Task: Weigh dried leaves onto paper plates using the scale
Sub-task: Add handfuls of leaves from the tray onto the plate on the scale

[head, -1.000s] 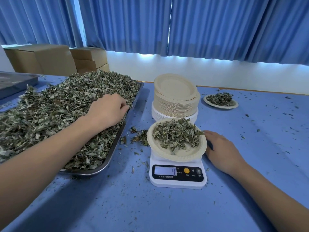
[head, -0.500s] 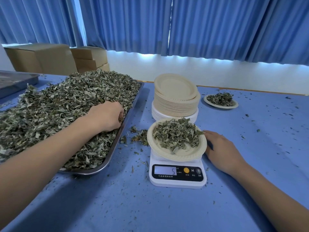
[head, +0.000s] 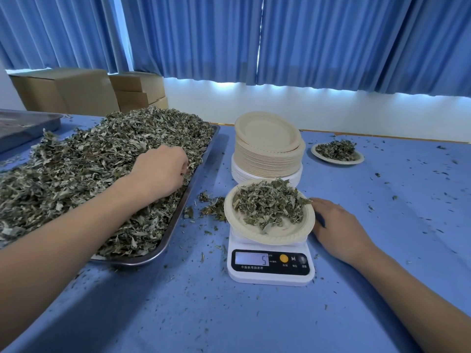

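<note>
- Paper-light and brittle, the dried leaves (head: pixel 267 202) lie piled on a paper plate (head: pixel 251 231) on top of the white scale (head: pixel 270 277). Its display (head: pixel 252 259) reads 5.
- Such flakes likely weigh almost nothing, crumble under pressure and scatter at a nudge. Small loose pinches from above suit them best, and the thin plate looks safest lifted by its rim with support underneath.
- At 9 o'clock from the scale, the left hand (head: pixel 163 171) digs into the bulk leaves (head: pixel 89 169) heaped on a steel tray (head: pixel 183 212). Its fingers are curled down and closed on a tuft, the tips buried.
- At 3 o'clock, the right hand (head: pixel 339 225) lies flat on the blue table (head: pixel 229 314). Its fingers are relaxed and hold nothing. The tips sit just beside the plate's rim, and contact cannot be told.
- Spilled leaves (head: pixel 214 207) lie between tray and scale.
- At 12 o'clock stands a stack of empty plates (head: pixel 267 149). A filled plate (head: pixel 356 161) sits at 2 o'clock, well apart.
- Judged from the reading, the portion may want one more pinch.
</note>
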`<state>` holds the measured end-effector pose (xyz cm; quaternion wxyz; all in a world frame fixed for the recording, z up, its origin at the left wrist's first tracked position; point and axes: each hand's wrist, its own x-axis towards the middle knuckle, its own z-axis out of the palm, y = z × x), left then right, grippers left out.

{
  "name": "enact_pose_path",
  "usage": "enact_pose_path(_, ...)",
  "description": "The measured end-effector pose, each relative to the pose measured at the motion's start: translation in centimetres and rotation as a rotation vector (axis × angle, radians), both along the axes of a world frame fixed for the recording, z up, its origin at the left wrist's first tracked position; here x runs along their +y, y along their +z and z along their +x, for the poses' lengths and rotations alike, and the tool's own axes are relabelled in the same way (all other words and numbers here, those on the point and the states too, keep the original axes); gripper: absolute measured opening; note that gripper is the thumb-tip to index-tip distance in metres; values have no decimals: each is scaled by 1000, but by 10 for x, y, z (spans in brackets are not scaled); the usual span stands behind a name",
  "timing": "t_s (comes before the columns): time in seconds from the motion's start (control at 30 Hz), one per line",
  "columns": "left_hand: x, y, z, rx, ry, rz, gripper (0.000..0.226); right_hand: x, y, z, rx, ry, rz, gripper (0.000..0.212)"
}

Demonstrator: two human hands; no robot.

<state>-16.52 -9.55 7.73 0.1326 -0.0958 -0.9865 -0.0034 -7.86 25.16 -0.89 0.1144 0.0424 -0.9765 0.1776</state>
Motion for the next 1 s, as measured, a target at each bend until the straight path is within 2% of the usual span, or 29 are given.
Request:
enact_pose_path(0.1, 2, -1, 3, -14, -12, -27, 12, 0, 1, 0, -2, 2, 0, 20)
enact_pose_path(0.13, 3, -2, 5, -75, -14, -64, 10, 0, 1, 0, -5, 1, 0, 20)
enact_pose_path(0.2, 3, -4, 7, -235, 1, -163, 21, 0, 0, 0, -11, -5, 0, 21)
enact_pose_path(0.27, 2, -5, 8, -283, 11, -183, 21, 0, 0, 0, -19, -10, 2, 20)
enact_pose_path(0.33, 1, -7, 7, -227, 12, -159, 15, 0, 0, 0, -24, -12, 6, 19)
enact_pose_path(0.57, 2, 2, 7, -1, 29, -63, 20, 0, 0, 0, -28, -10, 9, 20)
enact_pose_path(0.67, 5, 10, 10, 40, 19, -19, 22, 0, 1, 0, -26, -14, 9, 22)
enact_pose_path(0.73, 8, 13, 13, 65, -24, 71, 19, 0, 1, 0, -22, -13, 5, 22)
enact_pose_path(0.87, 29, 21, 29, 178, -206, 396, 17, 0, 2, 1, -26, -13, 11, 22)
enact_pose_path(1.0, 65, 25, 49, 105, -417, 535, 16, 0, 2, 1, -31, -18, 8, 22)
